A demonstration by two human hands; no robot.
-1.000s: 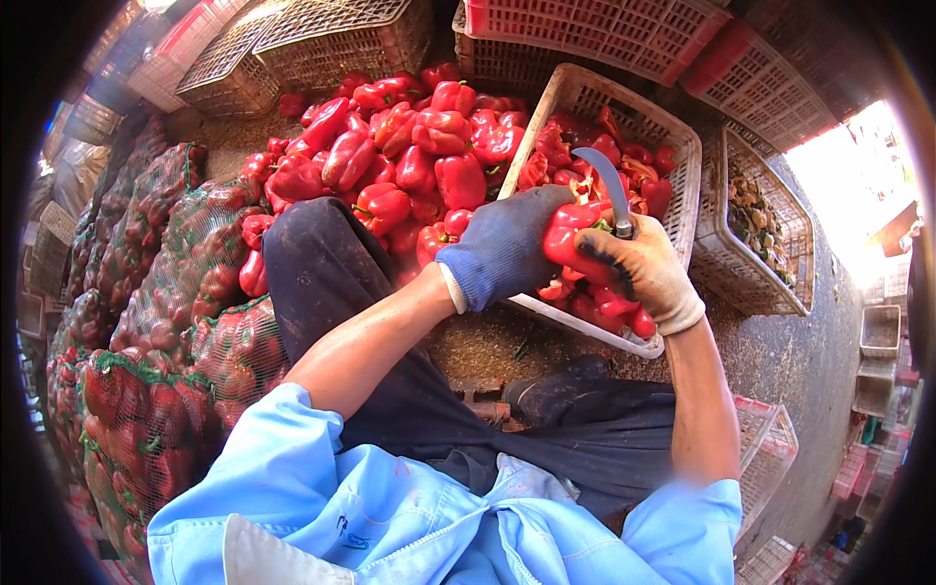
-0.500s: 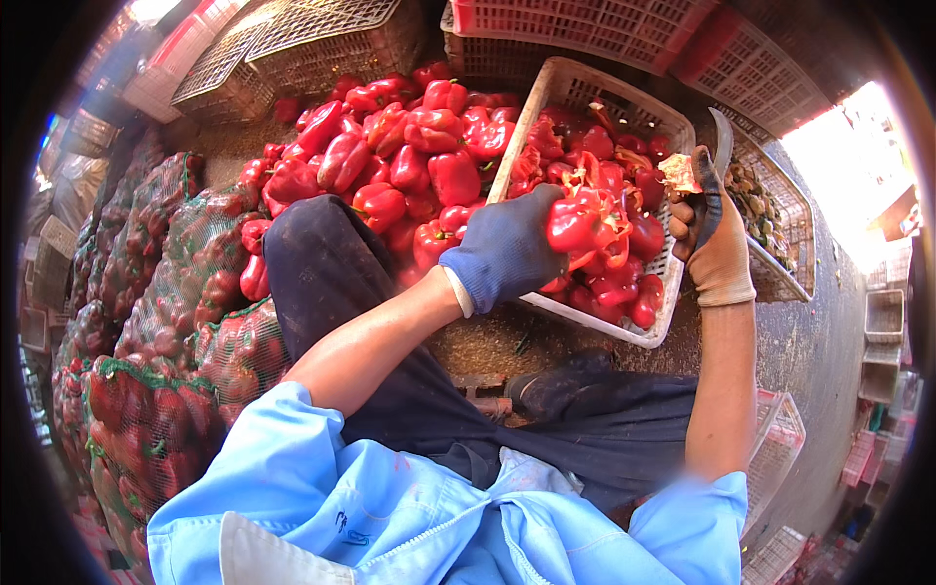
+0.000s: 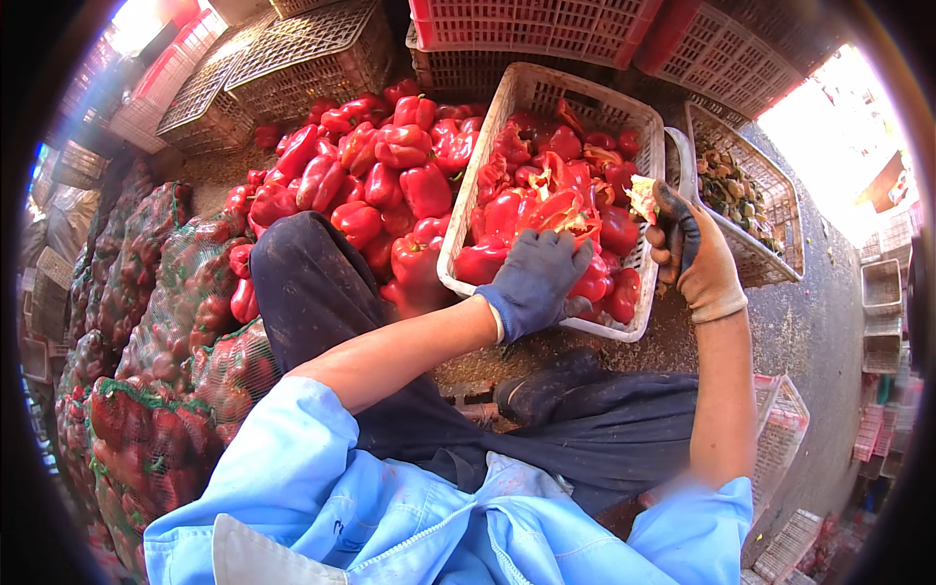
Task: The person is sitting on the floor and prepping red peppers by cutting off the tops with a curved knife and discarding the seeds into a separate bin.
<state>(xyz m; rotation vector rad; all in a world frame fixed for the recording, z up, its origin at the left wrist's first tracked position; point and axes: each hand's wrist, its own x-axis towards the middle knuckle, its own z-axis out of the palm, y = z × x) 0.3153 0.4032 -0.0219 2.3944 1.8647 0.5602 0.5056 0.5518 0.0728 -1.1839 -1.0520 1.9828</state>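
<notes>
My left hand [image 3: 541,278], in a blue-grey glove, rests palm down over the near part of a white plastic crate [image 3: 475,195]. Its fingers are stretched out and touch a cut red bell pepper [image 3: 565,210] lying on other cut peppers. Beside the crate's right rim, my right hand [image 3: 697,249], in a tan glove with dark fingers, is closed on a curved knife [image 3: 682,161], whose blade points away from me; the handle is mostly hidden. A pale, seedy pepper core [image 3: 643,199] is pinched at the thumb of that same hand.
Whole red bell peppers [image 3: 380,185] are heaped left of the crate. Net sacks of peppers [image 3: 156,419] stand at my left. A crate of greenish scraps [image 3: 731,185] sits at the right. Stacked crates [image 3: 531,29] line the back. My bent knee [image 3: 302,244] is beside the heap.
My left hand has come down and nearer, and the cut pepper it held now lies loose in the crate. The right hand, still holding knife and core, has shifted slightly left.
</notes>
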